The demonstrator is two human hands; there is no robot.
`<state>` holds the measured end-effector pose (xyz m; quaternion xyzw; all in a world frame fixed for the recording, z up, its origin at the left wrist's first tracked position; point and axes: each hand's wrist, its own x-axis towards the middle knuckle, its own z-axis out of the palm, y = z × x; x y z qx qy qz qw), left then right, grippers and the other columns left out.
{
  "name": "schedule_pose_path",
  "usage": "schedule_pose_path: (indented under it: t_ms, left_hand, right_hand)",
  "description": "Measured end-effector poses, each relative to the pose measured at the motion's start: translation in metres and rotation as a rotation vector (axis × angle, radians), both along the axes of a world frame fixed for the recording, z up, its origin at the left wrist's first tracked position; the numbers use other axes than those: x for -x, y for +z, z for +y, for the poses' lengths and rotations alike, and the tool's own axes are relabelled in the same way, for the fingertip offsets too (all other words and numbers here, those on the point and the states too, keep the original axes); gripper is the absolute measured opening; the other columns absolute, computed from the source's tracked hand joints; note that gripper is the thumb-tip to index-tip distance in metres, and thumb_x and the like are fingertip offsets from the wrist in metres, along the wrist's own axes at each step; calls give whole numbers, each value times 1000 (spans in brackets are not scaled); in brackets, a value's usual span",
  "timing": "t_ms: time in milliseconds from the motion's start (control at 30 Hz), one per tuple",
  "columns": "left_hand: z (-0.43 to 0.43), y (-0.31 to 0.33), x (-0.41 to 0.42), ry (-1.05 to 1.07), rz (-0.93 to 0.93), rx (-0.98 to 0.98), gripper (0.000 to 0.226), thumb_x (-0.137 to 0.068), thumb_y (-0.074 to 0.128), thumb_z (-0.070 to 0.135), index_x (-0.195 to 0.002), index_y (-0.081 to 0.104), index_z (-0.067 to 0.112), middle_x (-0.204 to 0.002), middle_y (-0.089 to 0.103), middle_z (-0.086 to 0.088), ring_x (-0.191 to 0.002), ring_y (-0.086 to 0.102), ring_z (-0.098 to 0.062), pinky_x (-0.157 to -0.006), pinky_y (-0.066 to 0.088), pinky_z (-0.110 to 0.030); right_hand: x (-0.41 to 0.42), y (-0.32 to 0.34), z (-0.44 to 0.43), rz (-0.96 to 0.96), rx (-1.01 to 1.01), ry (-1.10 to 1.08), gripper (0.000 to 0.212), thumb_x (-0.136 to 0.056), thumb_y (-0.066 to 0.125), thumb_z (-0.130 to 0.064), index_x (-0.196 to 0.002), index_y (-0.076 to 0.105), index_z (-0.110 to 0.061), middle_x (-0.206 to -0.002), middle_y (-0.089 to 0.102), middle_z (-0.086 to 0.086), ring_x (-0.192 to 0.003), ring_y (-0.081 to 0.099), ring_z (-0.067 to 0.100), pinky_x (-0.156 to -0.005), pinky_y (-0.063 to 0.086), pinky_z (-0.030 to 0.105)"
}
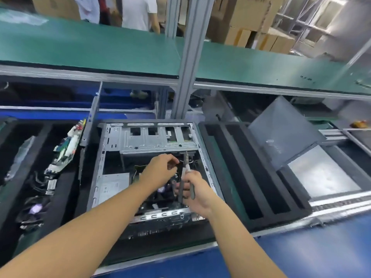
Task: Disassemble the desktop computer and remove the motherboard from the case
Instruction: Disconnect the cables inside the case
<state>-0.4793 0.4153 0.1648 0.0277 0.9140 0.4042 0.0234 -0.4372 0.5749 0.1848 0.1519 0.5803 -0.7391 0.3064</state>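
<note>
An open grey desktop case (112,137) lies flat on the bench in front of me, its drive cage at the far end. The motherboard (138,171) sits inside, mostly hidden by my hands. My left hand (160,169) reaches into the case with fingers curled, pinching something small and dark near the cables. My right hand (197,190) grips pliers (185,177), handles in the fist, jaws pointing away towards the drive cage. A silver power supply (113,185) lies in the case's left part.
Black foam trays with slots (247,173) stand to the right, a mesh side panel (281,133) leaning behind them. A removed circuit board (66,149) and cables (34,209) lie in the left tray. A metal post (186,77) rises behind the case. People stand beyond the green shelf (90,51).
</note>
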Motion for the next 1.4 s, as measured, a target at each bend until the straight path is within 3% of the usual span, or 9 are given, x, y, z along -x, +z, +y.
schedule_pose_path:
  t_ms: [100,233,367,467,633,767,833,1033,1400]
  left_hand:
    - [24,-18,17,6,36,182,30,-89,67,27,-120,65,28,-118,63,8,-108,60,-15,-89,52,-36]
    - [44,-39,31,53,118,310,35,-91,65,32,-126,63,27,-124,66,8,-112,61,-16,-88,50,-34]
    - [51,-52,34,109,167,348,21,-92,64,39,-111,65,30,-103,71,9,-93,67,-18,-73,46,-33]
    - [45,-56,39,100,220,365,21,-97,54,45,-104,67,29,-96,71,9,-86,66,-16,-76,47,-35]
    - [36,-55,42,9,275,422,32,-103,43,45,-105,71,28,-98,72,10,-92,66,-13,-79,45,-35]
    - [36,-54,42,3,254,453,32,-103,42,44,-107,70,29,-101,71,11,-96,65,-12,-80,42,-35]
    - [35,-53,41,2,256,463,31,-103,41,43,-107,68,29,-102,70,12,-96,64,-10,-79,40,-34]
    - [34,-49,40,-12,259,476,31,-104,39,43,-104,66,29,-100,68,11,-94,63,-11,-77,39,-34]
    - [31,-52,39,-3,303,464,25,-103,45,39,-99,66,28,-93,67,10,-88,63,-14,-75,35,-35]
  right_hand:
    - [10,-8,8,-129,36,-35,31,-82,49,-7,-112,48,-16,-86,54,14,-82,51,29,-74,46,40]
    - [20,-16,7,-234,-30,-53,17,-71,42,-1,-84,47,-12,-69,34,9,-63,39,23,-65,41,35]
    - [26,-18,12,-272,-147,-34,25,-72,40,1,-92,48,-11,-73,40,7,-63,35,21,-69,38,37]
    - [31,-20,14,-278,-210,4,29,-72,41,1,-98,48,-12,-88,42,12,-73,37,25,-76,41,40]
    - [32,-26,12,-214,-239,7,44,-67,42,0,-108,49,-15,-74,45,8,-58,29,19,-59,29,32]
    - [33,-30,11,-152,-254,-15,43,-77,42,-1,-115,53,-15,-82,57,10,-71,53,26,-66,40,33]
    - [33,-32,9,-110,-283,-21,36,-80,42,-3,-110,54,-15,-79,58,9,-71,56,25,-68,42,35]
    - [31,-35,3,-63,-259,-92,18,-83,37,0,-93,46,-12,-57,48,5,-48,43,19,-48,42,31]
    - [32,-33,4,-45,-249,-97,8,-87,50,-9,-90,43,-13,-54,46,2,-43,36,16,-42,27,27]
